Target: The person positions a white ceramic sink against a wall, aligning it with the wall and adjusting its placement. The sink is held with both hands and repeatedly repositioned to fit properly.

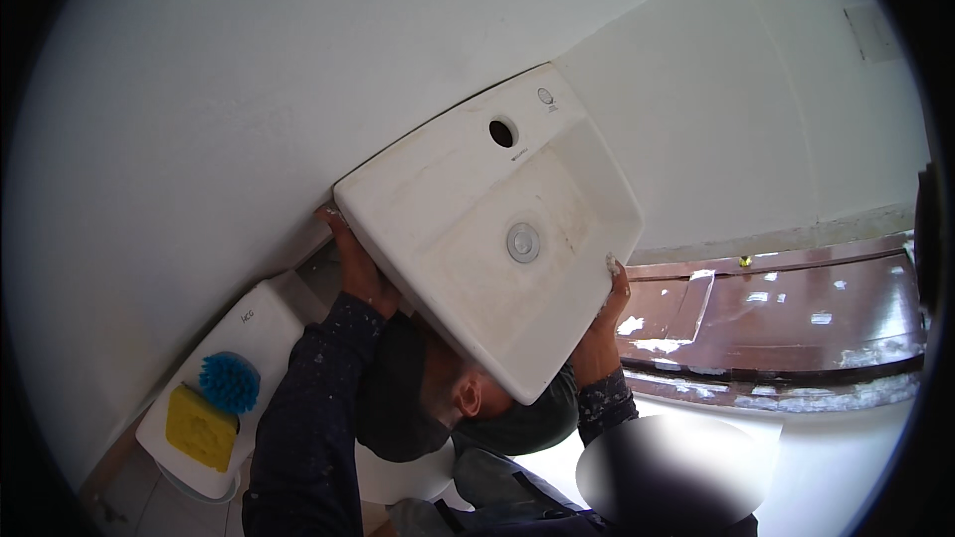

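From my end of the feed I take the white washbasin (463,249) as my landmark: it sits raised between my two hands, its back edge running along the white wall (199,109), though I can't tell whether the two actually touch. My left grip (366,273) is clamped on the basin's left side near the back corner, with its lower fingers hidden from me. My right grip (609,303) is clamped on the basin's right side, toward the front, fingertips up against the rim. In the basin's bowl I see a round metal drain (523,243), and behind it, on the back ledge, an open tap hole (503,132). Close under the basin's front left edge, between my dark, speckled sleeves (316,388), a co-worker's head shows in a dark cap (398,403), with one ear in sight and the rest partly covered. Left of the basin, and lower, I have a white toilet tank (279,303) carrying a round blue brush (230,383) and, just beside it, a yellow sponge (202,428). To the right of the basin runs a reddish-brown panel (761,313), blotched with white patches.
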